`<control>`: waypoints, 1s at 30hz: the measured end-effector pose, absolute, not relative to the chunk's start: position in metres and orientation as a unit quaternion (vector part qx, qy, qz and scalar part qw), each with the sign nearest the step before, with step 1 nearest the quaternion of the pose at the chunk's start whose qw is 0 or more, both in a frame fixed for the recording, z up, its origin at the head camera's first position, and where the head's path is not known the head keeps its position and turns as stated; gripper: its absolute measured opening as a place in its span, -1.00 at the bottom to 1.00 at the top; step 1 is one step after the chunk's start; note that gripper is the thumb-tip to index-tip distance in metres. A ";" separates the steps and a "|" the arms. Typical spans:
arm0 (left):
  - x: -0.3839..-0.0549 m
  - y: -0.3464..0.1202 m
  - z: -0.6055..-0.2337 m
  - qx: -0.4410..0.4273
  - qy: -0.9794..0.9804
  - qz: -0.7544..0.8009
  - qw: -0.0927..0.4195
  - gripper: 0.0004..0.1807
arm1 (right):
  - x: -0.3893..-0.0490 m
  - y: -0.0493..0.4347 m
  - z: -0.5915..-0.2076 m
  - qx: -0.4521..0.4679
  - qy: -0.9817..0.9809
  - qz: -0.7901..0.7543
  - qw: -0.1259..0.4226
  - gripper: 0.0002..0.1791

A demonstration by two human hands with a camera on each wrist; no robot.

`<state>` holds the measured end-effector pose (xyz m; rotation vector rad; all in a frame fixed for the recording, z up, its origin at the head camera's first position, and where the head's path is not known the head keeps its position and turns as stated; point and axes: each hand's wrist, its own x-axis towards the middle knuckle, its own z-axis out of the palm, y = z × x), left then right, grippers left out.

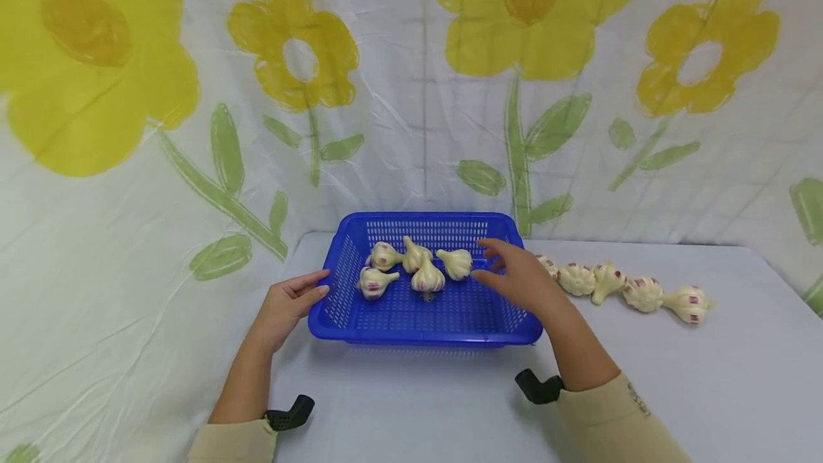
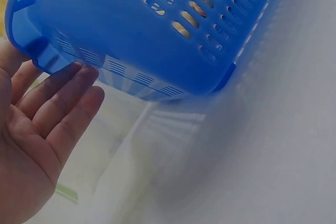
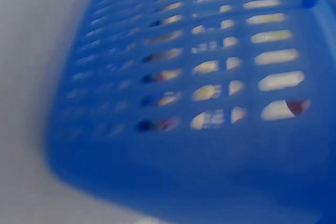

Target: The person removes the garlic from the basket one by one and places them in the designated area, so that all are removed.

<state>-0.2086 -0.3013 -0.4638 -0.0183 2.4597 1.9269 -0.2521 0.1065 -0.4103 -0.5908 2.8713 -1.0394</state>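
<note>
A blue plastic basket (image 1: 411,336) with slotted walls stands on the table, several garlic bulbs (image 1: 428,277) lying inside toward its back and left. My left hand (image 1: 287,308) holds the basket's left rim, thumb on top; in the left wrist view, the other fingers (image 2: 65,100) extend below the rim along the outer wall. Over the basket's right side hovers my right hand (image 1: 519,276), fingers loosely bent and thumb apart, with nothing between them. The right wrist view is filled by the basket's slotted wall (image 3: 220,166), blurred, with pale bulbs showing through.
More garlic bulbs (image 1: 643,294) lie in a row on the white table (image 1: 643,377), right of the basket; my right hand partly hides the nearest one. Behind the table hangs a white cloth (image 1: 398,148) printed with yellow flowers. Each wrist carries a black camera mount (image 1: 291,414).
</note>
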 end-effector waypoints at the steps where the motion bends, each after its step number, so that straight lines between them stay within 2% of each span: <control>1: -0.209 -0.301 -0.464 -0.006 0.788 0.616 0.009 -0.39 | -0.252 0.104 -0.407 -0.191 0.924 -0.332 0.021 -0.32; 15: -0.208 -0.301 -0.464 -0.013 0.794 0.607 0.015 -0.38 | -0.259 0.040 -0.385 -0.224 0.930 -0.285 0.058 -0.32; 21: -0.205 -0.301 -0.465 -0.019 0.794 0.607 0.014 -0.40 | -0.268 0.018 -0.398 -0.232 0.918 -0.310 0.087 -0.32; 26: -0.207 -0.299 -0.465 -0.008 0.792 0.610 0.019 -0.39 | -0.274 0.014 -0.415 -0.212 0.926 -0.304 0.073 -0.36; 30: -0.207 -0.301 -0.465 -0.008 0.798 0.602 0.014 -0.39 | -0.276 0.011 -0.423 -0.231 0.929 -0.281 0.066 -0.37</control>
